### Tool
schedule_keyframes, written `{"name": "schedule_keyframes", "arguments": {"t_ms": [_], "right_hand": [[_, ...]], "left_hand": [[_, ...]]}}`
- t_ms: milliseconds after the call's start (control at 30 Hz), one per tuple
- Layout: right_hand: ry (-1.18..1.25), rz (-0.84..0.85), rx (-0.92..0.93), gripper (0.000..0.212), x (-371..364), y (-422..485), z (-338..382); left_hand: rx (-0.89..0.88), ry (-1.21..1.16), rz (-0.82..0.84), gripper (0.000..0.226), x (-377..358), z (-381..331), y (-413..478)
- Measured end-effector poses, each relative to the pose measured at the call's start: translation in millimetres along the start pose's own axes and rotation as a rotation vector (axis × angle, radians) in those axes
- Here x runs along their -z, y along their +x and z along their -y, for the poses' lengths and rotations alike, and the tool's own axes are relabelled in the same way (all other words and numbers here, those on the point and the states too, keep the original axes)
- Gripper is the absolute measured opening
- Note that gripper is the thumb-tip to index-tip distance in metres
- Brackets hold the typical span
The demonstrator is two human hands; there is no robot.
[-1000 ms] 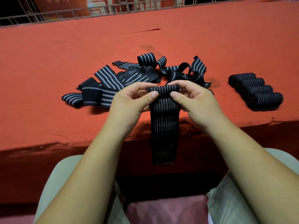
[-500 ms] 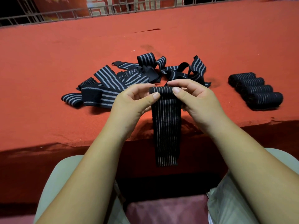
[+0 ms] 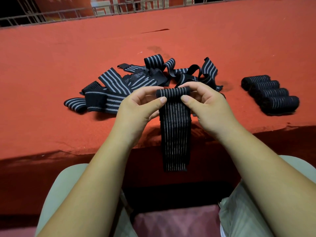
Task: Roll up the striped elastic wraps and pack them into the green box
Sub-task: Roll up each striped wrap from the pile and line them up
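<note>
A black wrap with thin grey stripes (image 3: 175,134) hangs over the table's near edge, its top end wound into a small roll. My left hand (image 3: 138,110) pinches the roll's left end and my right hand (image 3: 206,106) pinches its right end, thumbs on the near side. Behind my hands lies a tangled pile of loose striped wraps (image 3: 136,79). Several finished rolls (image 3: 270,94) lie side by side at the right. No green box is in view.
The red felt table (image 3: 51,65) stretches far back to a metal railing (image 3: 68,14). Its near edge drops to a dark front just beyond my knees. A pinkish cushion (image 3: 176,221) sits between my legs.
The roll at the top of the wrap has grown thicker, and the hanging tail has shortened slightly. Both hands stayed at the roll's ends.
</note>
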State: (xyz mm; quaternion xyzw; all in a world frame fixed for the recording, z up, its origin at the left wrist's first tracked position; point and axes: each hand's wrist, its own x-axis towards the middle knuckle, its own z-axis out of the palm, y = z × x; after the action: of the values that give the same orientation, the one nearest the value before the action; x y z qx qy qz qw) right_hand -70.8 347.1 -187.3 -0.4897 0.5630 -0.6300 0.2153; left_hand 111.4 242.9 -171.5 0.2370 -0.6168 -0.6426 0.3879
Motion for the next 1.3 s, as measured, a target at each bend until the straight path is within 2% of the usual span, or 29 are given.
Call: {"name": "schedule_keyframes", "arguments": {"t_ms": [167, 300, 467, 667, 767, 867, 933, 1100, 1300], "right_hand": [[0.061, 0.013, -0.027, 0.028, 1.1, 0.5, 0.4], [0.077, 0.023, -0.066, 0.017, -2.7, -1.1, 0.9], [0.104, -0.028, -0.065, 0.015, -5.1, 0.2, -0.9], [0.127, 0.005, -0.015, 0.027, -4.0, -2.6, 1.4], [0.138, 0.016, -0.044, 0.027, -4.8, -2.8, 1.4], [0.182, -0.027, -0.114, 0.021, -6.8, -2.4, 4.3], [0.147, -0.045, -0.110, 0.017, -7.1, -1.7, 4.5], [-0.007, -0.044, -0.048, 0.026, -5.3, -3.8, 6.3], [-0.056, -0.020, -0.013, 0.027, -4.3, -4.5, 5.0]], "left_hand": [[-0.066, 0.072, -0.019, 0.024, -0.2, 0.2, -0.5], [-0.091, 0.088, -0.026, 0.025, 0.3, -1.0, -0.6], [-0.045, 0.072, -0.001, 0.027, -0.6, 0.1, -1.3], [0.033, 0.009, -0.019, 0.025, -1.3, -2.6, -2.2], [0.020, -0.018, -0.045, 0.023, -0.3, -1.5, 0.1], [0.008, -0.032, -0.070, 0.030, -0.2, 0.5, 2.1], [-0.007, -0.004, -0.100, 0.031, -2.1, 1.3, 1.6], [-0.020, -0.019, -0.134, 0.018, -9.0, 2.4, -1.8], [0.006, -0.059, -0.134, 0.030, -11.6, 7.8, -1.7]]}}
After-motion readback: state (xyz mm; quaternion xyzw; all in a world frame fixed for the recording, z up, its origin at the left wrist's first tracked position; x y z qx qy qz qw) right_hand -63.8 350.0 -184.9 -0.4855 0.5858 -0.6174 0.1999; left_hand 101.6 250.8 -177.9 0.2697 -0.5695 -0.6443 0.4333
